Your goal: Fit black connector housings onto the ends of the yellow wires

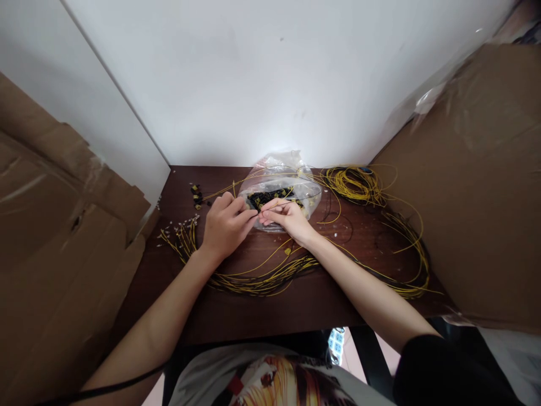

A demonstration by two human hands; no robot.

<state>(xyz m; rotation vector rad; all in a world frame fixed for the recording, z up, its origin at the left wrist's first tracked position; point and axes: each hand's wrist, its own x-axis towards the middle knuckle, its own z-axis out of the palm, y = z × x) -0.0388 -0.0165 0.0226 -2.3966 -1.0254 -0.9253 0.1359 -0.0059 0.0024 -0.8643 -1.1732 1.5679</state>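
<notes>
My left hand and my right hand meet fingertip to fingertip over the dark wooden table, both pinched on a thin yellow cable that runs between them. Just behind the fingers lies a clear plastic bag with small black and yellow parts inside. A bundle of yellow cables curves under both wrists, and its white-tipped ends fan out to the left of my left hand.
A coil of yellow cable lies at the back right, with strands looping along the right edge. A few small black parts sit at the back left. Cardboard sheets flank the table. A white wall stands behind.
</notes>
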